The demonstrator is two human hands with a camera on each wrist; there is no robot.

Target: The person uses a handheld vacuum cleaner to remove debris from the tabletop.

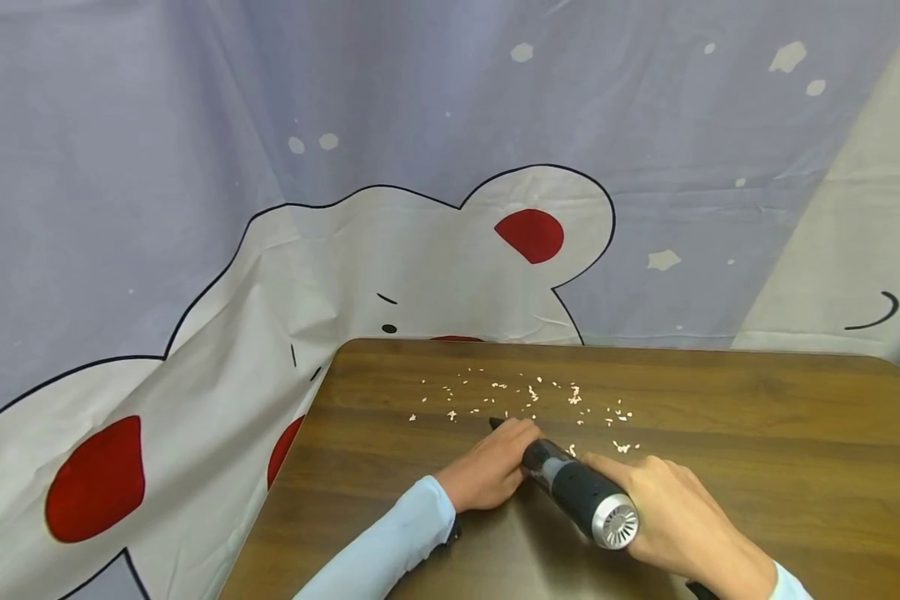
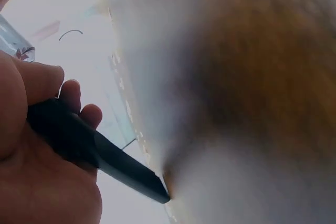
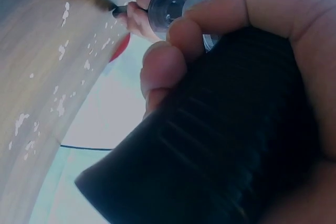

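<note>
A handheld vacuum cleaner (image 1: 579, 492), black with a silver vented end, slants over the wooden table. Its handle (image 3: 210, 150) is gripped by my right hand (image 1: 671, 512), fingers wrapped round it in the right wrist view. My left hand (image 1: 492, 467) holds the narrow black nozzle (image 2: 123, 165) near the clear dust cup (image 3: 167, 9). In the left wrist view the slanted nozzle tip comes right at the tabletop. Small white paper scraps (image 1: 574, 395) lie scattered just beyond the hands, some close beside the vacuum's body.
The brown wooden table (image 1: 795, 433) has rounded far corners. Right behind its far edge hangs a lilac and white curtain (image 1: 420, 258) with a cartoon bear print, which also fills the left side.
</note>
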